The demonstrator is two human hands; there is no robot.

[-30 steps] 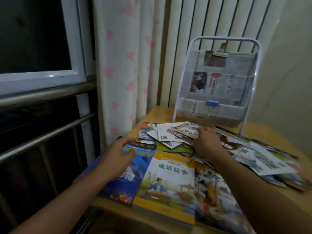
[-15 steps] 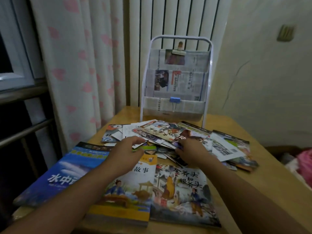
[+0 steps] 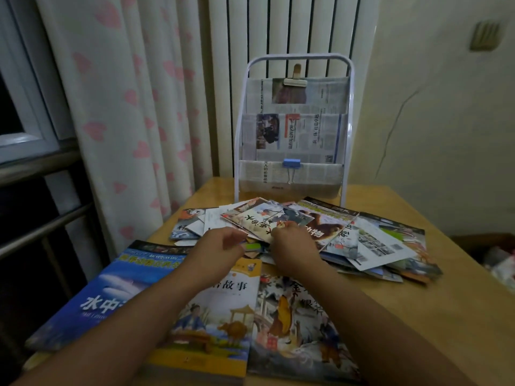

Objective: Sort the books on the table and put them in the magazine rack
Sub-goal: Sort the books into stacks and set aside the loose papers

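Both hands reach into the heap of thin books [image 3: 328, 232] lying in the middle of the table [image 3: 451, 307]. The right hand [image 3: 295, 249] has its fingers curled on the near edge of a thin book [image 3: 264, 220] on top of the heap. The left hand [image 3: 216, 252] is loosely curled at the heap's edge; whether it grips anything I cannot tell. Three bigger books [image 3: 220, 324] lie side by side near the front edge. The rack [image 3: 294, 126] stands upright behind the heap, lined with newspaper.
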